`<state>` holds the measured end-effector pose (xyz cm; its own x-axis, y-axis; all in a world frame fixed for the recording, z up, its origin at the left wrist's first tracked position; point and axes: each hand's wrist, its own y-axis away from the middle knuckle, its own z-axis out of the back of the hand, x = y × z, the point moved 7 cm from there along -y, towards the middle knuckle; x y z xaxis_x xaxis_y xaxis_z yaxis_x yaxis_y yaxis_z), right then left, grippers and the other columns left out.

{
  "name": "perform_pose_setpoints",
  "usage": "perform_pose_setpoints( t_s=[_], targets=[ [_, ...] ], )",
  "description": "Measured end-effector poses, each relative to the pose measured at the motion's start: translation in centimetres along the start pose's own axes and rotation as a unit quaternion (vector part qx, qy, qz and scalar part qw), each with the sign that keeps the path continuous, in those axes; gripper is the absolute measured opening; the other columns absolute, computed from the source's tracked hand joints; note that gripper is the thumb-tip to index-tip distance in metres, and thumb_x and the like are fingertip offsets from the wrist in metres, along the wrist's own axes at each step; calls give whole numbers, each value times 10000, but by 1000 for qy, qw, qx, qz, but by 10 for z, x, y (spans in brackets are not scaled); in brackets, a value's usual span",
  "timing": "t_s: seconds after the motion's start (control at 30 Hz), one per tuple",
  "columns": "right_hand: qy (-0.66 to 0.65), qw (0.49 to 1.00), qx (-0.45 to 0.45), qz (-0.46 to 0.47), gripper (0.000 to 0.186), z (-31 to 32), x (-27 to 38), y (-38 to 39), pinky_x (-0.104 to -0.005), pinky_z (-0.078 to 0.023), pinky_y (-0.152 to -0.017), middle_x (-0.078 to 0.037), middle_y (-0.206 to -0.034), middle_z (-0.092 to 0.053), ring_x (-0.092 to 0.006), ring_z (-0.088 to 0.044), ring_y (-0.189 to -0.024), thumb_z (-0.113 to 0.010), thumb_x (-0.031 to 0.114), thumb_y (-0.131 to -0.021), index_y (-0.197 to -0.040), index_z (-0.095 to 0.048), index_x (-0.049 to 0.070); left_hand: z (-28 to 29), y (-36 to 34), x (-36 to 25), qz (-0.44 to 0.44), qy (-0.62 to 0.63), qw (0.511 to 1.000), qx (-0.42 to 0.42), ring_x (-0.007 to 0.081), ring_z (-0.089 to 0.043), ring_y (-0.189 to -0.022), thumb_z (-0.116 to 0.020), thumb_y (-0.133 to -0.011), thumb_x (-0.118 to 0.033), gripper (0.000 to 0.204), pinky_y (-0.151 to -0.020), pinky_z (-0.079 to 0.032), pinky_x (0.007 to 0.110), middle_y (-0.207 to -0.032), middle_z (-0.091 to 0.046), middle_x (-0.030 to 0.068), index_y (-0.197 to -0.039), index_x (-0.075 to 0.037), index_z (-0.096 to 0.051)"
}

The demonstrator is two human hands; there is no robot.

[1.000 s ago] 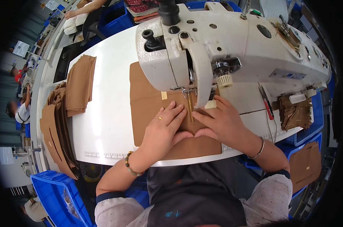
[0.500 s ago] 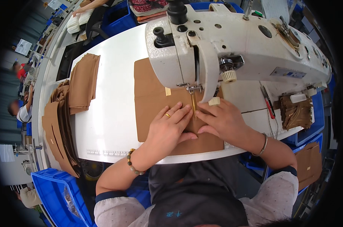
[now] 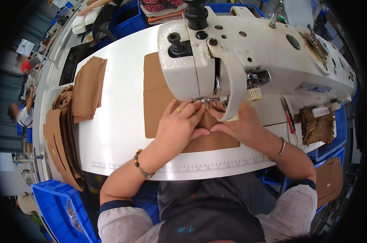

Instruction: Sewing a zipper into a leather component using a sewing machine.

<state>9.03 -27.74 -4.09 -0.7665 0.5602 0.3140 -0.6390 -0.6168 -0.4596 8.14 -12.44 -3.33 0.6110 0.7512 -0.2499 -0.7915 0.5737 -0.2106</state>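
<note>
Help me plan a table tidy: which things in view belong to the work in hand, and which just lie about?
Likely in the work:
brown panel under the person's fingers
white sewing machine over it
stacked brown pieces, by matching colour

Seemingly just lying about:
red-and-black tool, untouched
patterned red fabric, top edge

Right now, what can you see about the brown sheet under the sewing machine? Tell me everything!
The brown sheet is thin and smooth-looking, maybe leather or cloth; I can't tell which. It lies mostly flat on the white table, with a faint line across its left part. The sewing machine hides its upper right. The left hand and right hand rest on it.
</note>
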Motion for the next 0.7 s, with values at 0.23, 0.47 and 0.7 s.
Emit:
perform_pose_setpoints(
  t_s=[0.23, 0.47, 0.7],
  targets=[
    [6, 999, 39, -9, 481, 1, 5, 4, -408, -513, -811, -73, -896, -601, -291, -611, -908, -805, 410, -701, -1050, -742, 85, -4, 11, -10, 18, 75, 997, -7, 305, -601, -1287, -777, -776, -396, 619, -1026, -529, 457, -1313, -652, 125, -1231, 13, -682],
    [16, 1000, 6, 6, 465, 2, 4, 2, -407, -520, -839, -91, -928, -635, -295, -636, -950, -817, 422, -706, -1011, -739, 80, 2, 7, -8, -9, 22, 1000, -20, 289, -594, -1295, -766, -779, -410, 622, -1055, -500, 459, -1313, -649, 125, -1233, 7, -684],
    [4, 1000, -8, 6, 511, -1, -2, 1, -431, -518, -826, -108, -905, -685, -333, -647, -870, -819, 453, -727, -1056, -746, 70, 0, 4, -1, -3, 28, 1000, -15, 249, -576, -1284, -730, -806, -440, 647, -1090, -445, 482, -1323, -638, 87, -1277, -1, -663]
  ],
)
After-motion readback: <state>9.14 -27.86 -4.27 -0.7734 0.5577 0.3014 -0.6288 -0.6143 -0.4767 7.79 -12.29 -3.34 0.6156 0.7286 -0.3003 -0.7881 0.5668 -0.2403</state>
